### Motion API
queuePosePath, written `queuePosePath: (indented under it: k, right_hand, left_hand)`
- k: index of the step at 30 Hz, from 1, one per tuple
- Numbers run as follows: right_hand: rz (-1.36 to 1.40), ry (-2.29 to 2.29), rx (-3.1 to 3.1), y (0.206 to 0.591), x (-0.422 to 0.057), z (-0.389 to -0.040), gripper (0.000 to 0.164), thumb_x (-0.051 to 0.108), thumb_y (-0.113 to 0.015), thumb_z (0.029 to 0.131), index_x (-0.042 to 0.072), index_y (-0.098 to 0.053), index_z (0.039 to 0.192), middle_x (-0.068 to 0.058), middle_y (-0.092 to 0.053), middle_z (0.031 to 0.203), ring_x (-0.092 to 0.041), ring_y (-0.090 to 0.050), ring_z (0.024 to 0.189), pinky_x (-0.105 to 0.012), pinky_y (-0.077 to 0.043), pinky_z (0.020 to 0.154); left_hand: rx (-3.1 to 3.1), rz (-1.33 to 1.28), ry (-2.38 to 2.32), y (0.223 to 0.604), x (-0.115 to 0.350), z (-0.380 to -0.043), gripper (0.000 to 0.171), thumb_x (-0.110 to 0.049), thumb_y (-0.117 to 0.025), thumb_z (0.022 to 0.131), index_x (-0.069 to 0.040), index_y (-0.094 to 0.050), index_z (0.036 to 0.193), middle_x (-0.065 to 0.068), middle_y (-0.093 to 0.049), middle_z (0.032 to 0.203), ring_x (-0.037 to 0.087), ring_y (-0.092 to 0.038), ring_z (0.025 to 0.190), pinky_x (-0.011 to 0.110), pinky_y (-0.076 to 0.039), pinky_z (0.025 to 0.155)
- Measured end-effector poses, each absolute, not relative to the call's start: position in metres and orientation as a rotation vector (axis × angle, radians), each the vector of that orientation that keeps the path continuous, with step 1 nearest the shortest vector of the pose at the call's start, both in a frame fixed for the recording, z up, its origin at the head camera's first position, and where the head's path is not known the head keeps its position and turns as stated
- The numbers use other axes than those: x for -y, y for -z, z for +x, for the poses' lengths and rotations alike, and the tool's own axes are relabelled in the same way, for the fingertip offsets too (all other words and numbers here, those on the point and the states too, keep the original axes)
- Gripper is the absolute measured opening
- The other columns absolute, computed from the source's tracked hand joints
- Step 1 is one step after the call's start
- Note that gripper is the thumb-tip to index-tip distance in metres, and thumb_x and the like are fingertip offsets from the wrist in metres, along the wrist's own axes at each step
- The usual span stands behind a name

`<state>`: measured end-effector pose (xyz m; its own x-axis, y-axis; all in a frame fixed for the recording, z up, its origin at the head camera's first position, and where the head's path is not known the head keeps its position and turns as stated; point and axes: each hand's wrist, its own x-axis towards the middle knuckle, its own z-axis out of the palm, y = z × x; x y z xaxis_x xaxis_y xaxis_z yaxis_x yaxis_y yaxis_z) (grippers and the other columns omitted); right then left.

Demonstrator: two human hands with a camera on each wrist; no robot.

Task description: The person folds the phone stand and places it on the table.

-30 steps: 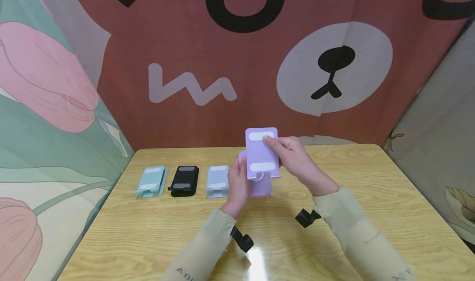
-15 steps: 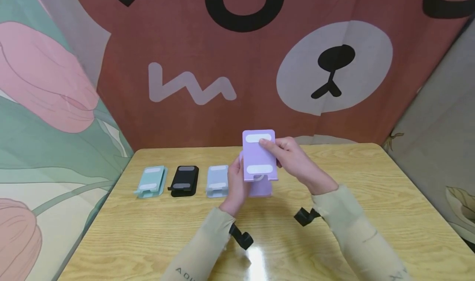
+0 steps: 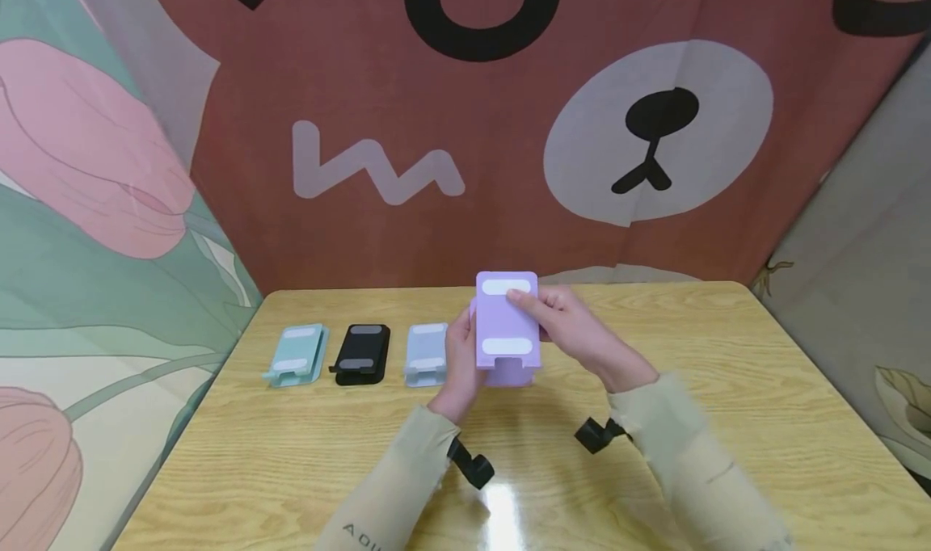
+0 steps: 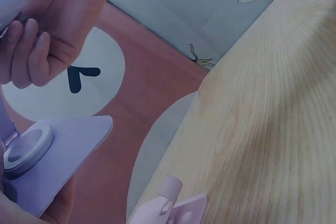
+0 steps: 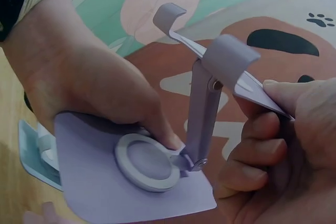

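A purple folding phone stand is held up in front of the body, with pale pads on its plate. My left hand grips its flat base, thumb near the round ring where the arm is hinged. My right hand pinches the upper plate, thumb on the front over the top pad and the other fingers curled behind. In the right wrist view the hinged arm stands up between base and plate, and two curved lips stick out from the plate.
To the left on the wooden table lie a teal phone stand, a black one and a light blue one, all folded. A pink stand lies near the table edge in the left wrist view. Printed cloth hangs behind.
The right hand has brought the plate down and slightly left, closer over the base. The ring that showed below the plate is now covered in the head view. The left hand keeps its grip.
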<state>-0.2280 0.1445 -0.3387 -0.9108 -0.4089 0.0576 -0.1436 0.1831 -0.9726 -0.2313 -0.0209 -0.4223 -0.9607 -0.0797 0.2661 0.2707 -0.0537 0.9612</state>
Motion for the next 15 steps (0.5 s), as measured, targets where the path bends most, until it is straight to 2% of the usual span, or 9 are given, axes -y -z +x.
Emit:
queuePosePath:
  k: [7,15]
  right_hand:
    - [-0.539,1.781,-2.206,0.353,-0.145,-0.229,0.048,0.038,-0.052,0.108,-0.005,-0.072,0.11,-0.015,-0.072,0.105,-0.026,-0.069,0.092,-0.037,-0.057,0.08]
    - [-0.535,1.758,-2.202,0.358,-0.146,-0.23,0.048,0.038,-0.052,0.108,-0.006,-0.071,0.11,-0.015,-0.072,0.106,-0.026,-0.069,0.094,-0.039,-0.057,0.083]
  left_hand:
    - [1.907,-0.156,2.151,0.425,0.02,-0.233,0.035,-0.018,-0.045,0.111,0.006,-0.068,0.12,0.017,-0.071,0.094,0.01,-0.063,0.077,0.025,-0.053,0.067]
    - [1.944,-0.117,2.135,0.422,0.021,-0.233,0.034,-0.018,-0.046,0.11,0.007,-0.069,0.116,0.013,-0.07,0.089,0.01,-0.061,0.073,0.024,-0.052,0.064]
